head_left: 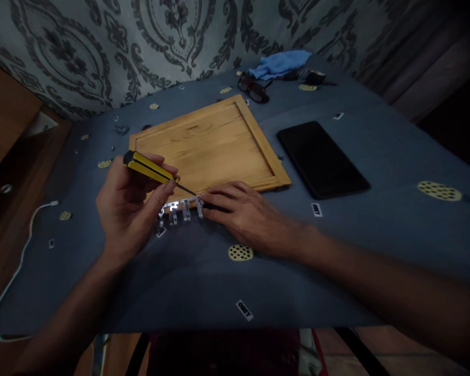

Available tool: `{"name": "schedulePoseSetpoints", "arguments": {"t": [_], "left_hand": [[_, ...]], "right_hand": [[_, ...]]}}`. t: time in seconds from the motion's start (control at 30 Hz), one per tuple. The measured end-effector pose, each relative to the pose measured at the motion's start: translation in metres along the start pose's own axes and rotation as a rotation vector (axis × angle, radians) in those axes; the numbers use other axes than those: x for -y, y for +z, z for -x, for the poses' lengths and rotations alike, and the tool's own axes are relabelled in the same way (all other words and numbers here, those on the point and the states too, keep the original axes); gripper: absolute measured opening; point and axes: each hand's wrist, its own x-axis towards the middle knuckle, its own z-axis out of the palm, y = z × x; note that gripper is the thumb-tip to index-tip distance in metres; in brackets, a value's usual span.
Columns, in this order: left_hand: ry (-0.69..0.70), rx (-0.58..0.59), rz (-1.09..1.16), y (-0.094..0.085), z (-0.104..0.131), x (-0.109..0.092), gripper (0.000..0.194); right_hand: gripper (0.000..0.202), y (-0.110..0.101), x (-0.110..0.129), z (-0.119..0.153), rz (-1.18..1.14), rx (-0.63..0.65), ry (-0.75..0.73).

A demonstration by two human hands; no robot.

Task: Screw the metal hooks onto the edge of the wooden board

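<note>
My left hand (pixel 129 201) is closed round a yellow and black screwdriver (pixel 151 166). Its thin shaft slants down to the right, and the tip is at the right end of a metal hook rail (pixel 174 204). That rail, with several silver hooks hanging from it, runs along the near edge of a framed wooden board (pixel 203 143). My right hand (pixel 248 216) rests at the board's near edge, thumb and fingers closed about the rail's right end. Whether a screw sits under the tip is too small to make out.
A black tablet (pixel 323 159) lies right of the board. Behind are sunglasses (pixel 254 87), a blue cloth (pixel 280 65) and a dark small item (pixel 312 77). A white cable (pixel 23 256) runs along the left side of the patterned tablecloth (pixel 297 292). Patterned curtain fabric (pixel 172 36) hangs behind.
</note>
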Motion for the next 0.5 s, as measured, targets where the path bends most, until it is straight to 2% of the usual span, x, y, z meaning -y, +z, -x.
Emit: {"name": "schedulePoseSetpoints", "arguments": {"t": [0.17,0.5], "left_hand": [[0.012,0.058,-0.041,0.0007,0.0047,0.0046,0.03],[-0.016,0.086,-0.073,0.0026,0.0053,0.0026,0.025]], "right_hand": [[0.036,0.0,-0.0004,0.0011,0.002,-0.005,-0.008],[0.035,-0.0018,0.0,0.0006,-0.007,0.007,0.003]]}}
